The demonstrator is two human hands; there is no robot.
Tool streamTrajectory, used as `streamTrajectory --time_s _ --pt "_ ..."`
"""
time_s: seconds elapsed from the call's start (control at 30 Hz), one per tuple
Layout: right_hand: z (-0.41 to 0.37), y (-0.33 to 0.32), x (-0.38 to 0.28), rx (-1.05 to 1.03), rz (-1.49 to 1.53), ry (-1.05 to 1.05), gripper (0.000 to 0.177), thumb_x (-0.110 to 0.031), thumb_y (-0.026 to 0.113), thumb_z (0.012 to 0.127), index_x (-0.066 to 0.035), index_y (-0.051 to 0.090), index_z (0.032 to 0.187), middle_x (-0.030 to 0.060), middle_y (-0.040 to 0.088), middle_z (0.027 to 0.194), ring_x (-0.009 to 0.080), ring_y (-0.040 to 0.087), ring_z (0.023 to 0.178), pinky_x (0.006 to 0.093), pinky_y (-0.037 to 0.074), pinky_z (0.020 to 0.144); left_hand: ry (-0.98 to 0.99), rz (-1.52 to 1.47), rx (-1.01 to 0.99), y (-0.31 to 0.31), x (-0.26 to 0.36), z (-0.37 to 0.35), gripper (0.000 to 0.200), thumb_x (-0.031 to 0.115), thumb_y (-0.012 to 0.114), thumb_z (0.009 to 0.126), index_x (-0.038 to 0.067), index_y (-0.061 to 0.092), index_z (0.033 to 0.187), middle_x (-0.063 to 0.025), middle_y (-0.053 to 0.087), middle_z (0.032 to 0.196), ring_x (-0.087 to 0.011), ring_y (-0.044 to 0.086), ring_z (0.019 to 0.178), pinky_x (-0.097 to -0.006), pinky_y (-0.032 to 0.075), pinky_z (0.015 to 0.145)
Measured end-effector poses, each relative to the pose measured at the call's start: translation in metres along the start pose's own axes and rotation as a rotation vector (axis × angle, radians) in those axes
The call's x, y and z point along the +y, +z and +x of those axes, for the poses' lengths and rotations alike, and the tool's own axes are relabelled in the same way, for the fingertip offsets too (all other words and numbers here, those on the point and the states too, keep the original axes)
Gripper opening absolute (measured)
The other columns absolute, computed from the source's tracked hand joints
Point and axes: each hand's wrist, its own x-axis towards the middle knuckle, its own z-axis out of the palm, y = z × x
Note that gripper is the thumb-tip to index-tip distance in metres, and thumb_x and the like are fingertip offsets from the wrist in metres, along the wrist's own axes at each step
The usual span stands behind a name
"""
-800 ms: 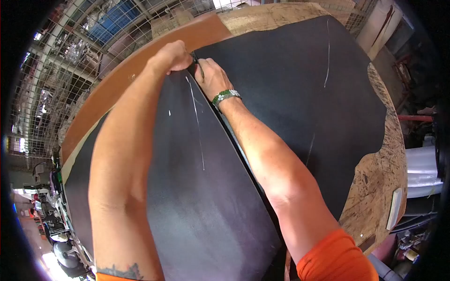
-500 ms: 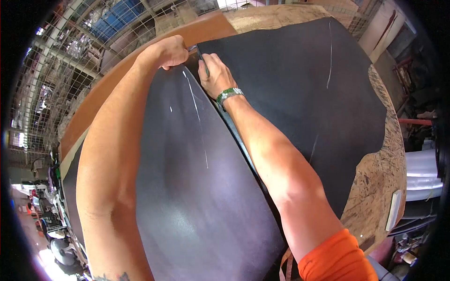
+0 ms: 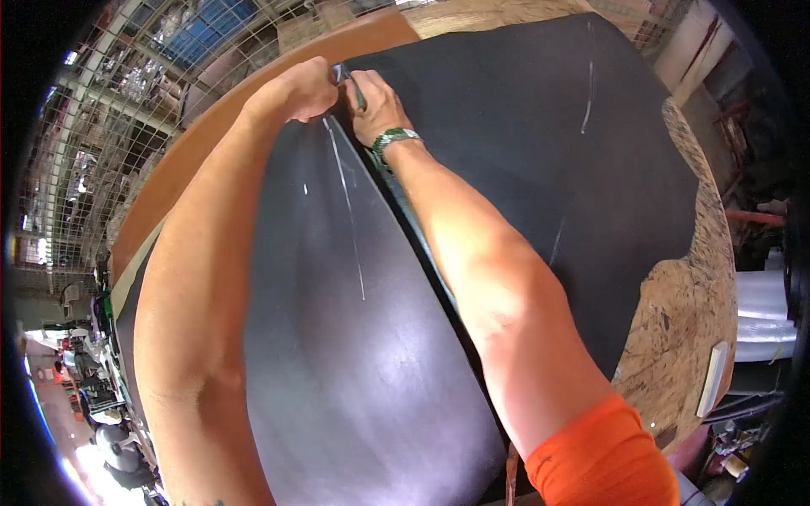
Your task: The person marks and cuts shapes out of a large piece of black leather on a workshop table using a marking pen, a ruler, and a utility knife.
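Observation:
A large dark leather sheet lies over the table, split by a long straight gap into a left piece (image 3: 337, 337) and a right piece (image 3: 506, 126). My right hand (image 3: 377, 107), with a beaded bracelet (image 3: 393, 139) at the wrist, is closed around a dark-handled tool (image 3: 359, 91) near the far end of the gap. Just left of it, my left hand (image 3: 312, 88) is a fist gripping the far tip of the left leather piece. A small shiny metal part (image 3: 339, 72) shows between the two hands. Pale lines mark both pieces.
Brown sheet material (image 3: 181, 143) runs along the far left edge. The scratched wooden table top (image 3: 675, 320) shows at the right, with a white bar (image 3: 713, 379) near its edge. Wire mesh (image 3: 93, 143) stands behind on the left. Silvery rolls (image 3: 764, 316) are at the far right.
My right hand has moved slightly up and left, toward my left hand, with the tool. The sheet sits a little differently in view, as the camera has shifted.

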Motion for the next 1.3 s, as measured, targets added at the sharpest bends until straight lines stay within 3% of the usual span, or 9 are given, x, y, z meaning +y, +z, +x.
streamTrajectory --time_s 0.13,0.23,0.33,0.43,0.57,0.7,0.77,0.9,1.3 --pt "-0.001 -0.006 -0.004 0.030 0.053 -0.013 0.023 -0.025 0.048 0.103 -0.005 0.055 0.110 0.0244 0.060 0.112 0.0468 0.060 0.105 0.0537 0.051 0.088 0.016 -0.160 0.074 -0.002 -0.009 -0.015 0.044 -0.001 0.057 0.082 -0.001 0.070 0.124 -0.0066 0.061 0.066 -0.0157 0.055 0.054 -0.0330 0.043 0.047" --pt "-0.023 -0.018 -0.011 0.107 0.096 -0.036 0.024 -0.023 0.053 0.101 -0.004 0.060 0.115 0.0244 0.063 0.107 0.0467 0.061 0.101 0.0514 0.052 0.084 0.111 -0.319 -0.048 -0.005 -0.021 -0.026 0.048 0.002 0.059 0.078 -0.003 0.069 0.125 -0.0139 0.071 0.082 -0.0204 0.065 0.068 -0.0344 0.052 0.061" --pt "-0.044 -0.035 -0.020 0.140 0.082 -0.083 0.025 -0.021 0.058 0.100 -0.001 0.062 0.115 0.0234 0.064 0.101 0.0463 0.062 0.096 0.0493 0.052 0.080 0.245 -0.058 0.128 0.012 0.002 -0.052 0.047 0.006 0.059 0.078 -0.005 0.068 0.122 -0.0278 0.072 0.110 -0.0385 0.071 0.103 -0.0428 0.054 0.093" --pt "-0.082 -0.072 -0.036 0.093 0.065 -0.071 0.023 -0.018 0.057 0.101 0.000 0.061 0.114 0.0234 0.063 0.100 0.0464 0.062 0.092 0.0487 0.051 0.078 0.253 -0.006 0.009 0.018 0.028 -0.083 0.043 0.006 0.060 0.078 -0.004 0.070 0.118 -0.0310 0.070 0.107 -0.0394 0.071 0.101 -0.0433 0.054 0.092" --pt "-0.123 -0.104 -0.047 0.098 0.018 0.034 0.025 -0.016 0.056 0.101 0.004 0.060 0.115 0.0258 0.062 0.094 0.0464 0.062 0.089 0.0485 0.050 0.077 0.203 0.001 0.158 0.050 0.071 -0.127 0.032 0.006 0.062 0.078 -0.005 0.072 0.106 -0.0314 0.069 0.101 -0.0427 0.069 0.102 -0.0473 0.054 0.093" --pt "-0.116 -0.093 -0.042 0.140 -0.048 0.102 0.035 -0.029 0.051 0.105 0.004 0.061 0.112 0.0276 0.065 0.104 0.0474 0.063 0.097 0.0510 0.051 0.083 -0.098 0.043 0.180 0.045 0.072 -0.085 0.038 0.009 0.065 0.077 -0.005 0.067 0.112 -0.0304 0.068 0.113 -0.0444 0.067 0.108 -0.0508 0.052 0.099" --pt "-0.118 -0.098 -0.046 0.165 0.059 0.176 0.034 -0.030 0.050 0.105 0.000 0.063 0.113 0.0257 0.066 0.104 0.0453 0.064 0.098 0.0488 0.052 0.084 0.051 0.111 0.581 0.068 0.009 -0.049 0.051 0.017 0.064 0.080 -0.009 0.060 0.124 -0.0300 0.064 0.127 -0.0415 0.063 0.117 -0.0471 0.044 0.110" --pt "-0.119 -0.098 -0.043 0.135 0.147 0.286 0.034 -0.029 0.051 0.105 0.001 0.064 0.113 0.0238 0.067 0.105 0.0429 0.066 0.098 0.0466 0.052 0.084 0.028 -0.230 0.051 0.065 -0.014 -0.013 0.060 0.024 0.060 0.077 -0.009 0.060 0.127 -0.0319 0.065 0.124 -0.0433 0.061 0.120 -0.0429 0.046 0.106" --pt "-0.042 -0.030 -0.016 0.038 0.128 0.097 0.032 -0.027 0.052 0.102 0.002 0.063 0.106 0.0276 0.066 0.104 0.0484 0.062 0.099 0.0510 0.051 0.084 0.052 -0.180 -0.198 0.021 -0.015 -0.024 0.071 0.027 0.063 0.077 -0.004 0.056 0.140 -0.0247 0.068 0.122 -0.0335 0.065 0.115 -0.0412 0.050 0.099"
